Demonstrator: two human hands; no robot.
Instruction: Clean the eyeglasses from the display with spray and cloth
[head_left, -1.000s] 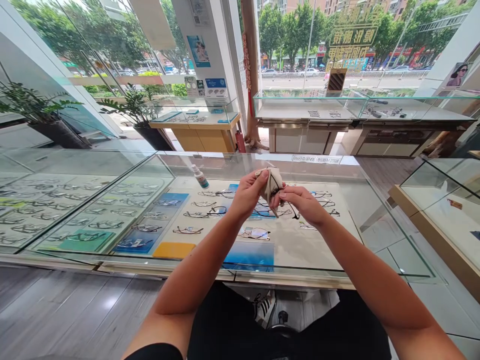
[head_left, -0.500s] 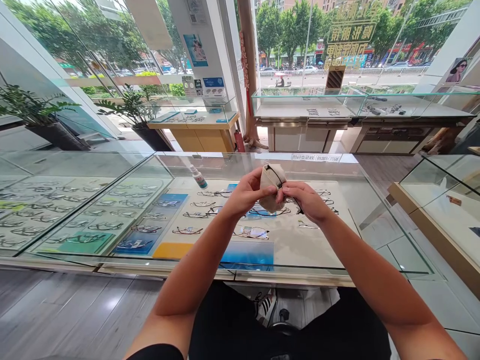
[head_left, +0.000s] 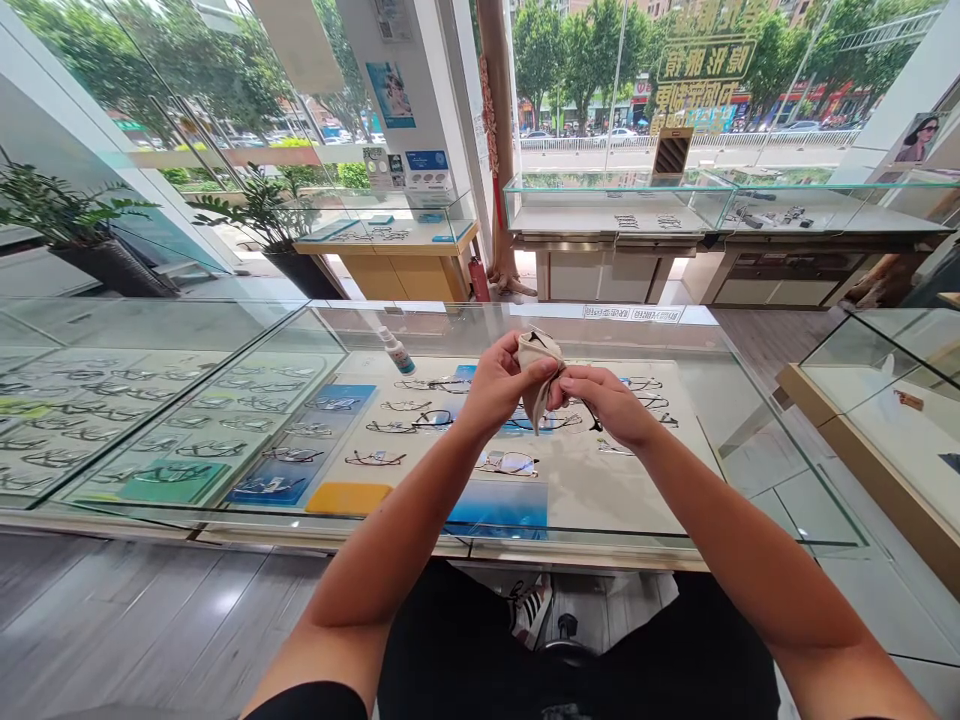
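Observation:
My left hand [head_left: 495,385] is closed around a beige cloth [head_left: 540,348], its thumb pressing the cloth's near side. The cloth is folded over part of a pair of eyeglasses [head_left: 595,420]; a bit of dark rim shows at its top, and a thin dark temple hangs below my right hand. Close against the cloth, my right hand [head_left: 609,400] pinches the eyeglasses with thumb and fingers. Most of the frame is hidden by the cloth and fingers. Both hands are held above the glass display counter [head_left: 637,515].
A white spray bottle [head_left: 397,352] stands on the counter, left of my hands. Under the glass lie several eyeglass frames, blue cards [head_left: 495,510] and a yellow card [head_left: 347,498]. More display cases [head_left: 862,400] stand to the right and by the window. Potted plants [head_left: 281,245] are at the back left.
The cloth has been folded narrower and its lower part now hangs in a point. My left fingers have shifted slightly around it. My right hand keeps its pinch on the eyeglasses.

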